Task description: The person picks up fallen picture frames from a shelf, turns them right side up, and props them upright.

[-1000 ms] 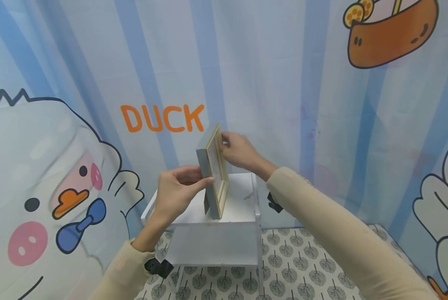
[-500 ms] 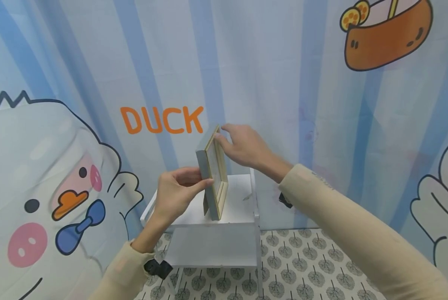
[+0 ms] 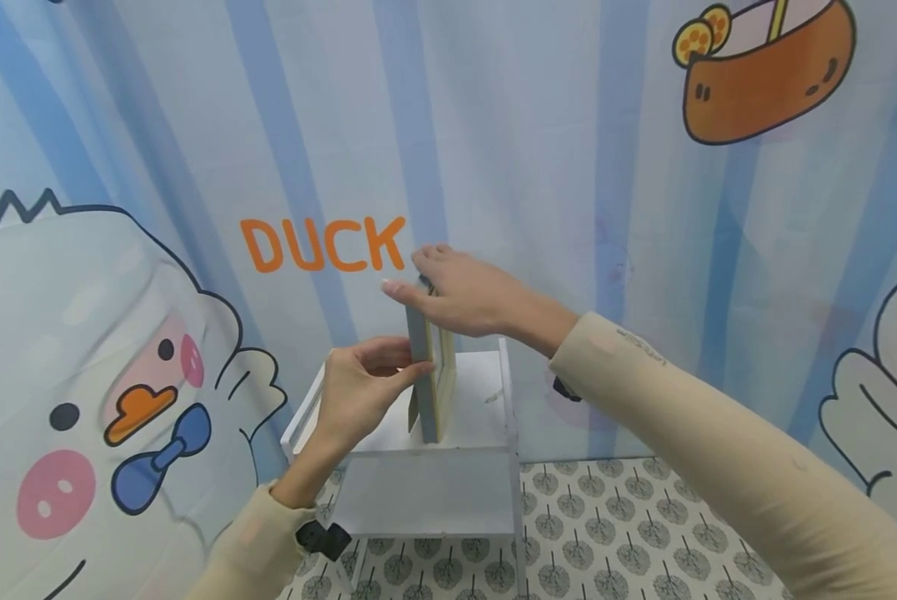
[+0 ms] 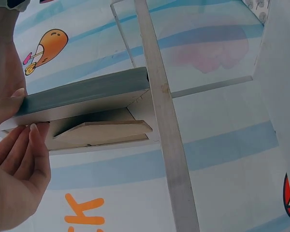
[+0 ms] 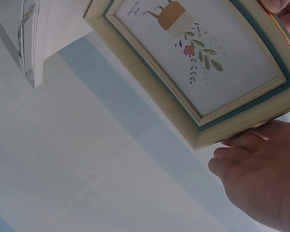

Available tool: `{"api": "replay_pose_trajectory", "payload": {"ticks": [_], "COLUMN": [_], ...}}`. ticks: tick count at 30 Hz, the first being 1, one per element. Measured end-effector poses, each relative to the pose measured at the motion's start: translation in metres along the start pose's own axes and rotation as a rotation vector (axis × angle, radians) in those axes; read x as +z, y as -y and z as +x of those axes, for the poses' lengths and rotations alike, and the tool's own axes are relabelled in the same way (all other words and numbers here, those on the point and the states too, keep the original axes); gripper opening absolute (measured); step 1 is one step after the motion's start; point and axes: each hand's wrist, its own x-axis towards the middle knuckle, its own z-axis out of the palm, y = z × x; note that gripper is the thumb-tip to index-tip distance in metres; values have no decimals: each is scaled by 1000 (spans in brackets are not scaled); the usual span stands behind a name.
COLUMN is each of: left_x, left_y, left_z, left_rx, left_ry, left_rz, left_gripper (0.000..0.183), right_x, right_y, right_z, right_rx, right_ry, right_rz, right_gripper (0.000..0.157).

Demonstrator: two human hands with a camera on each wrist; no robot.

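Note:
A picture frame stands upright, its side edge toward me, on the top of a small white shelf unit. Its cream border, teal inner band and flower print show in the right wrist view. The left wrist view shows the stand leg propped out from its back. My left hand pinches the near side edge, thumb on the front and fingers behind. Over the upper edge lies my right hand, its fingers and thumb extended across the frame's top; they touch it without curling round it.
Raised rims border the shelf top, and a lower shelf sits beneath. A striped cloth backdrop hangs close behind. The floor has a tree pattern.
My right hand has moved from the frame's far side up and left over its upper edge, its fingers straightening. The frame has turned slightly, more edge-on. My left hand keeps its pinch.

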Motion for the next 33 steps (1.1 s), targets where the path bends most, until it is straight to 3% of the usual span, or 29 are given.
{"api": "replay_pose_trajectory", "payload": {"ticks": [11,19,25,33], "left_x": [1,-10,-17,-14], "left_y": [4,7,10,22], "left_z": [2,-4,-9,-17], "left_rx": [12,15,-62,-207], "left_ry": [13,49,91,201], "left_rz": [-2,98,97,167], "left_gripper": [26,24,31,37], "right_x": [-3,0,0,3], "right_y": [2,5,8,7], "right_z": [4,7,6,7], "right_rx": [5,5,17,16], "right_ry": [54,63,56,57], "right_rz": [-10,-22,-25,-17], "right_gripper": [93,93,93,93]}}
